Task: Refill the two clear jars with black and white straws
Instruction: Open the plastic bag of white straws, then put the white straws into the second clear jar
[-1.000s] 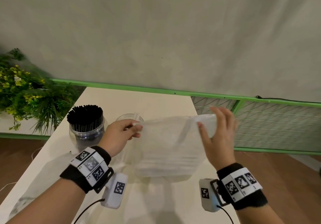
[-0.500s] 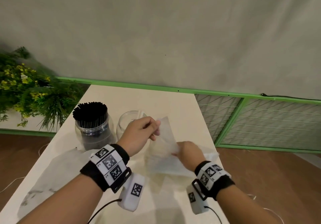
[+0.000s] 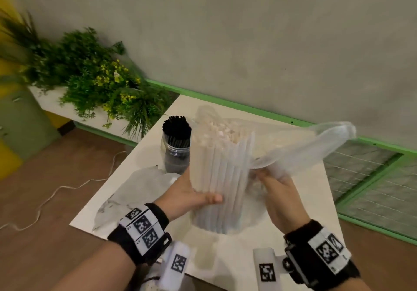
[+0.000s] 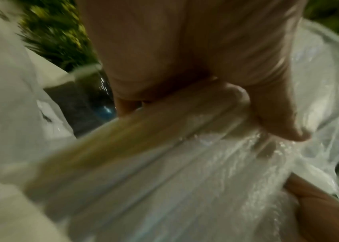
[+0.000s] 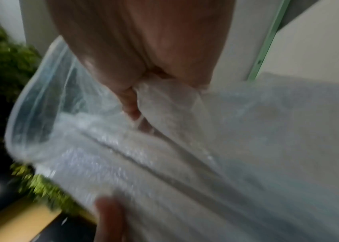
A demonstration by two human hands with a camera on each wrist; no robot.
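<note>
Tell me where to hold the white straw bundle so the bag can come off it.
Grip the white straw bundle round its middle from its left side, as the left hand does now. It stands upright and tight-packed, so a wrap there should hold it together while the right hand pulls the plastic bag rightward.
</note>
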